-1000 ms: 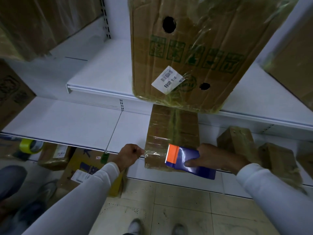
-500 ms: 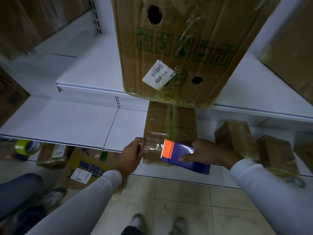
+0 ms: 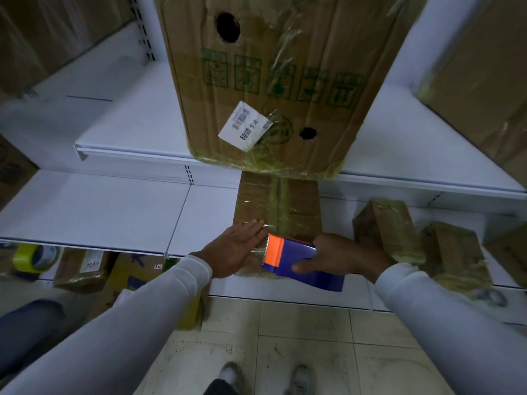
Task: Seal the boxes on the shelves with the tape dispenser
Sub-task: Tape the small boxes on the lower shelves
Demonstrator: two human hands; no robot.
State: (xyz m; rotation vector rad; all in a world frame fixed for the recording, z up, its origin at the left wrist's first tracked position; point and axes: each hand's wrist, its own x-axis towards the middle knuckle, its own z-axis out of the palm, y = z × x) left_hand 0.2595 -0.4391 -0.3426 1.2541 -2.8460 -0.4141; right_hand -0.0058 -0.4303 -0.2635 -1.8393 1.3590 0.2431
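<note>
Cardboard big box (image 3: 273, 81) above taped box (image 3: 293, 206).

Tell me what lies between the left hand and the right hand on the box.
In the head view, the tape dispenser lies between them, its orange toothed end beside the left hand flat on the box; the right hand grips it.

Flat tape-wrapped brown box (image 3: 296, 212) at lower shelf (image 3: 114, 212) edge, blue-and-orange tape dispenser (image 3: 291, 258) lying on its near end

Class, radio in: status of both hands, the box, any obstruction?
Left hand flat, pressing tape on box. Right hand grips tape dispenser at front edge. Large carton overhangs box's rear.
</note>
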